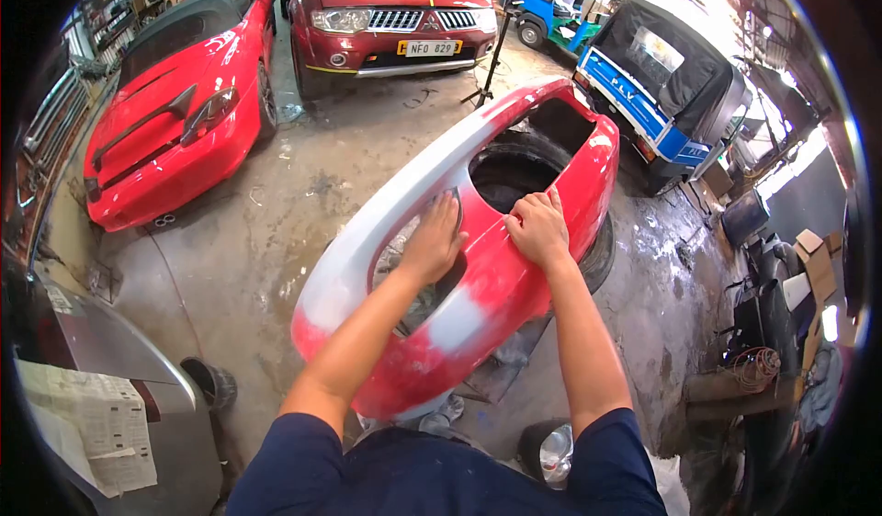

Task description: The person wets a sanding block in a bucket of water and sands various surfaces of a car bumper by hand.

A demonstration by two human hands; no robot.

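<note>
A car bumper (342, 245), red with pale grey-white patches, lies in front of me with large openings in it. My left hand (437, 238) rests flat on the strip between two openings, fingers stretched out. A dark edge shows beside those fingers; whether it is a thin pad under the hand or part of the bumper, I cannot tell. My right hand (540, 228) is bent over the red bar at the lower edge of the far opening, its fingers curled round it. Beneath the bumper a black tire (597, 257) partly shows.
A red sports car (175, 116) stands at left, a dark red SUV (395, 20) ahead. Blue three-wheelers (634, 98) are at back right. A black bucket (209, 383) and a grey panel with newspaper (92, 424) are at lower left; boxes (813, 263) and clutter line the right.
</note>
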